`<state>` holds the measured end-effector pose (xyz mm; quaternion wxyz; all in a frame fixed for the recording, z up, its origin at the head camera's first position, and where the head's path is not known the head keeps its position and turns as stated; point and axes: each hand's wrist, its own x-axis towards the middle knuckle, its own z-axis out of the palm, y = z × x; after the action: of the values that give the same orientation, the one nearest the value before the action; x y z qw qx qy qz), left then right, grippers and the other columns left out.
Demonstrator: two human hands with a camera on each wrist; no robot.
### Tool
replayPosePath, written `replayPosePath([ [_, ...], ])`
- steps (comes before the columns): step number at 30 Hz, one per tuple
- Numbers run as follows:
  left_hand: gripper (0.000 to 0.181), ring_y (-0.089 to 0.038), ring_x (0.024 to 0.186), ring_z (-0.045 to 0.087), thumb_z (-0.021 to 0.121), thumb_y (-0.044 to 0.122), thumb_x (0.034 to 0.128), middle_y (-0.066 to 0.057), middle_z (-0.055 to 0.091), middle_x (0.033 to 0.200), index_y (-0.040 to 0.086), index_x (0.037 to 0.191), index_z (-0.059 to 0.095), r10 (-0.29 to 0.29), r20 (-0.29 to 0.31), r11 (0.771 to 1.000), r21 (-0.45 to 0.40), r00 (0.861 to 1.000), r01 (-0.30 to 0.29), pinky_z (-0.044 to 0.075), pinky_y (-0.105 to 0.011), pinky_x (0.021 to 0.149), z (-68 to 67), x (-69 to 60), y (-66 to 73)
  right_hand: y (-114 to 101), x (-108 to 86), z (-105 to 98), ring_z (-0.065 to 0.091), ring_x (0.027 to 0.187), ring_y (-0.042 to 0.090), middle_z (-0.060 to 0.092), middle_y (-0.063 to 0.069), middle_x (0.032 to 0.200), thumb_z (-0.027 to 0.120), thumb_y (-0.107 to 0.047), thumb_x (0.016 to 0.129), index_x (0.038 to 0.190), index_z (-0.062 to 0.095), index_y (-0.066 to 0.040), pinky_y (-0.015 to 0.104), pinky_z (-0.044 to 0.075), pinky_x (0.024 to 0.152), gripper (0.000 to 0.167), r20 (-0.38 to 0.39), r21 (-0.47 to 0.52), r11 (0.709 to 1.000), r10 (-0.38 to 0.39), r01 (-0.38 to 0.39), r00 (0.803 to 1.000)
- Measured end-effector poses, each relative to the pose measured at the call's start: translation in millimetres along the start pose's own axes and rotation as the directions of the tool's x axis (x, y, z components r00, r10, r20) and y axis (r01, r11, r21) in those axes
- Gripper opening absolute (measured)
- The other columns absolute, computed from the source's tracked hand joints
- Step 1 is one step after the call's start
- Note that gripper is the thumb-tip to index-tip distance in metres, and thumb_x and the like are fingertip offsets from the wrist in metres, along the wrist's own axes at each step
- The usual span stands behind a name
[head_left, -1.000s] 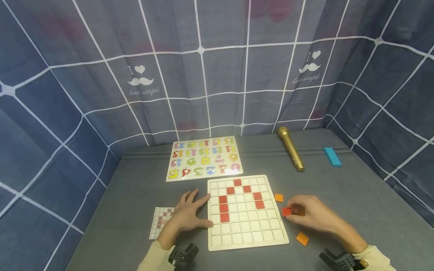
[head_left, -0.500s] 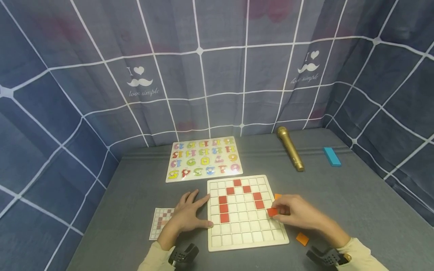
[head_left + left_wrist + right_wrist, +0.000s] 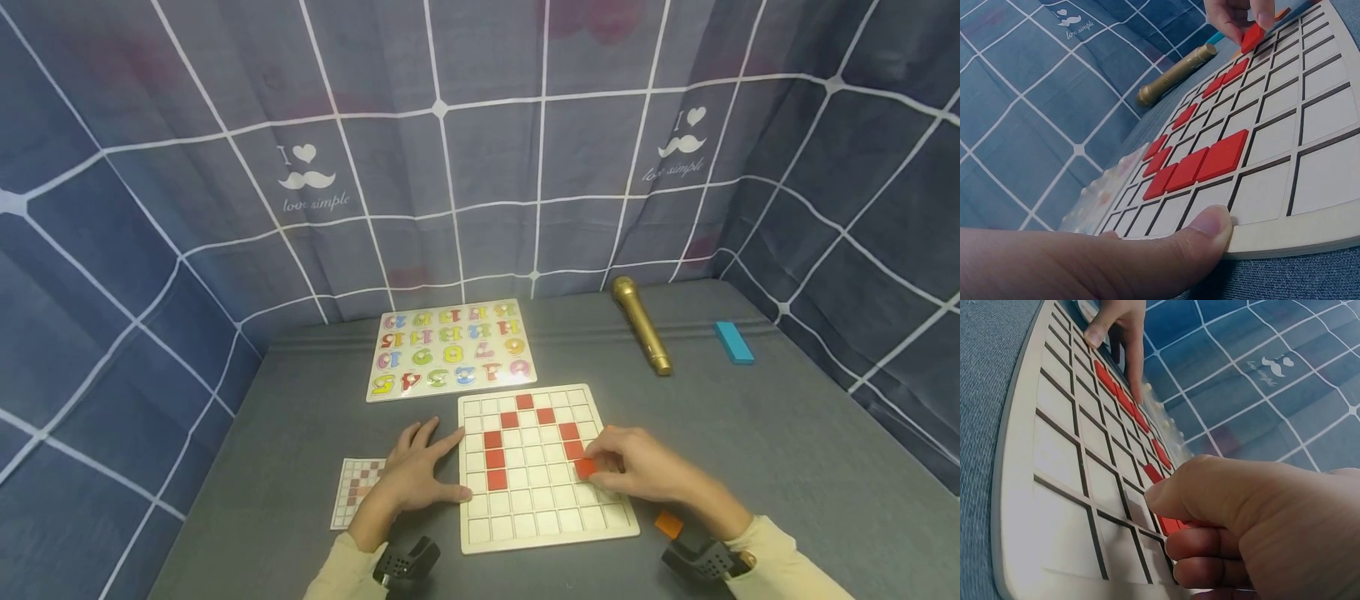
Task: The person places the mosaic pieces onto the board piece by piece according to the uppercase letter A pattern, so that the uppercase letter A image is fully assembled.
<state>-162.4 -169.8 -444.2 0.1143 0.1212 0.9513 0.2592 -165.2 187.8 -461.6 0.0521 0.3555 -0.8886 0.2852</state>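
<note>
Shifted leftward: flat red square tile [image 3: 584, 469], pinched by right hand [image 3: 639, 467] over pale wooden grid board [image 3: 546, 523]; left hand [image 3: 415, 478], splayed, grips nothing, touching the board.

Nine red square tiles [image 3: 495, 459], two orange square tiles [image 3: 669, 524] (one mostly hidden), one wooden grid board [image 3: 542, 502], one printed pattern card [image 3: 348, 493], one number puzzle board [image 3: 452, 367], one gold microphone [image 3: 642, 327], one blue rectangular block [image 3: 734, 343], two hands [image 3: 412, 477], two black wrist-worn devices [image 3: 406, 562].
</note>
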Motion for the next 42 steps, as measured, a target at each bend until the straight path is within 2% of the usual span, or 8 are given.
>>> replayPosePath([
  [12, 0.093, -0.049, 0.147, 0.018, 0.087, 0.048, 0.0676, -0.018, 0.026, 0.161, 0.025, 0.148, 0.047, 0.004, -0.002, 1.000, -0.003, 1.000, -0.004, 0.025, -0.074, 0.108, -0.9, -0.1, 0.9, -3.2, 3.9, 2.3, 0.048, 0.074, -0.003, 0.058, -0.013, 0.079, 0.080, -0.024, 0.077, 0.092, 0.069, -0.017, 0.017, 0.044, 0.064, 0.020, 0.010, -0.040, 0.999, 0.017, -0.017, 1.000],
  [20, 0.093, -0.048, 0.147, 0.020, 0.087, 0.050, 0.0668, -0.018, 0.027, 0.161, 0.025, 0.147, 0.047, 0.004, -0.008, 1.000, 0.009, 1.000, -0.004, 0.027, -0.073, 0.108, 0.4, 0.9, 0.7, -2.7, 3.1, 4.5, 0.045, 0.071, -0.003, 0.055, -0.014, 0.076, 0.080, -0.027, 0.079, 0.094, 0.072, -0.017, 0.017, 0.040, 0.063, 0.019, 0.010, -0.090, 0.995, 0.042, -0.041, 0.999],
  [30, 0.093, -0.049, 0.147, 0.019, 0.087, 0.049, 0.0669, -0.018, 0.027, 0.161, 0.025, 0.147, 0.047, 0.007, -0.010, 1.000, 0.001, 1.000, -0.007, 0.026, -0.073, 0.108, 2.0, 1.3, -1.3, -4.9, 2.7, 2.8, 0.044, 0.070, -0.003, 0.054, -0.014, 0.076, 0.080, -0.029, 0.080, 0.095, 0.073, -0.018, 0.017, 0.039, 0.062, 0.020, 0.026, -0.085, 0.993, 0.082, -0.079, 0.996],
  [42, 0.093, -0.048, 0.147, 0.019, 0.087, 0.050, 0.0665, -0.018, 0.027, 0.161, 0.025, 0.147, 0.047, 0.000, -0.012, 1.000, 0.005, 1.000, 0.000, 0.026, -0.073, 0.109, 1.8, 1.2, -0.9, -2.2, 2.7, 4.5, 0.043, 0.070, -0.005, 0.056, -0.015, 0.078, 0.079, -0.030, 0.081, 0.096, 0.074, -0.016, 0.016, 0.039, 0.062, 0.021, 0.018, -0.103, 0.994, 0.044, -0.042, 0.999],
])
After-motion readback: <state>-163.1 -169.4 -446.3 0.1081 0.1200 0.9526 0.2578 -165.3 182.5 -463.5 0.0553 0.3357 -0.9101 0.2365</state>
